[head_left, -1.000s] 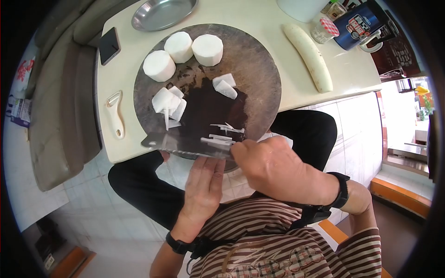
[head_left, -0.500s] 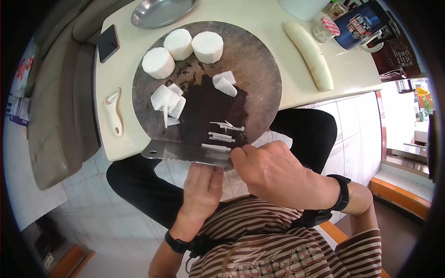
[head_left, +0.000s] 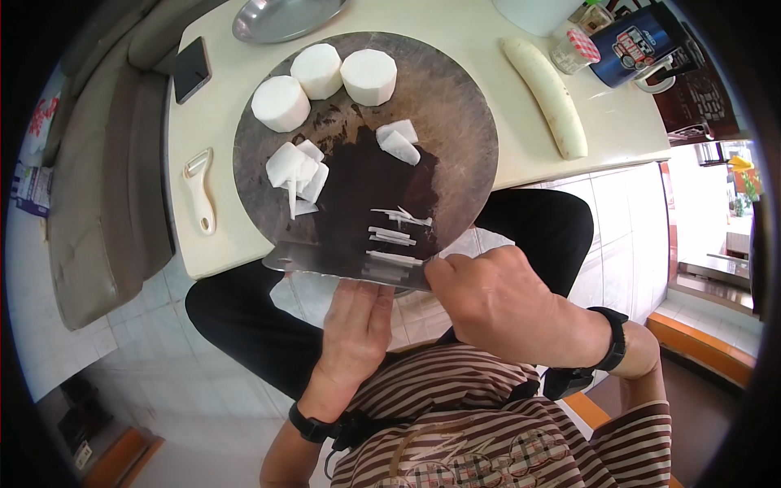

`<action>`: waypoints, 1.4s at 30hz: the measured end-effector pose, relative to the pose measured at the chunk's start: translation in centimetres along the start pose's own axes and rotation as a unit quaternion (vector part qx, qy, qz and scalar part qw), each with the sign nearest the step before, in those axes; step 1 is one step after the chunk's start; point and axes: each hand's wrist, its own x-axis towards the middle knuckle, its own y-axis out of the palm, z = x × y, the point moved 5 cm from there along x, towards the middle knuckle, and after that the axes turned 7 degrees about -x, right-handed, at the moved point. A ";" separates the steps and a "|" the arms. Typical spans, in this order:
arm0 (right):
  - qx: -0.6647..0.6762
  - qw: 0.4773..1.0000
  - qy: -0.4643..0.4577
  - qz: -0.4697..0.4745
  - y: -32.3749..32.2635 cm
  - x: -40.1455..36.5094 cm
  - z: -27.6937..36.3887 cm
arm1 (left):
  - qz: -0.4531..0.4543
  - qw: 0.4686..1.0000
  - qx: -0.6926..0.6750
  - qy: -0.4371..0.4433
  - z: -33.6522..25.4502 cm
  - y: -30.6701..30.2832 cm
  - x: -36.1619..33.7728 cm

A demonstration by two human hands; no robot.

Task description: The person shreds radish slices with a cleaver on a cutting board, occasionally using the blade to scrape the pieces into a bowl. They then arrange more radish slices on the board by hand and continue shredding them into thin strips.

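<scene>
My right hand [head_left: 504, 297] is closed around the handle end of a cleaver [head_left: 321, 262], whose broad blade lies across the near edge of a round dark cutting board [head_left: 460, 106]. My left hand [head_left: 355, 325] presses its fingers together against the near side of the blade. Its fingertips are hidden there, and I cannot make out what they hold. Thin white radish strips [head_left: 392, 236] lie in small rows just beyond the blade. Flat radish slices [head_left: 286, 167] are piled on the left, and two more slices [head_left: 399, 145] overlap on the right.
Three thick peeled radish chunks [head_left: 368, 77] stand at the board's far side. A peeler [head_left: 199, 195] and a phone [head_left: 192, 71] lie left. A whole white radish [head_left: 549, 98], a lidded jar [head_left: 574, 50] and a blue container [head_left: 634, 45] are right. A metal dish [head_left: 285, 20] sits behind.
The cleaver and my right hand have shifted slightly right. The blade is tilted differently, and the nearest radish strips sit a little farther right. My left hand stays nearly in place.
</scene>
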 end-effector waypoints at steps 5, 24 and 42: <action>0.018 1.000 -0.009 -0.017 0.4 1.5 0.4 | -0.012 1.000 0.013 0.008 -0.1 0.0 0.1; 0.036 0.998 -0.023 -0.039 0.8 1.2 0.1 | -0.013 1.000 -0.002 0.016 -0.1 0.0 0.2; 0.060 0.998 0.000 -0.008 0.3 0.5 -0.6 | -0.015 0.999 0.014 0.027 -0.2 0.1 0.2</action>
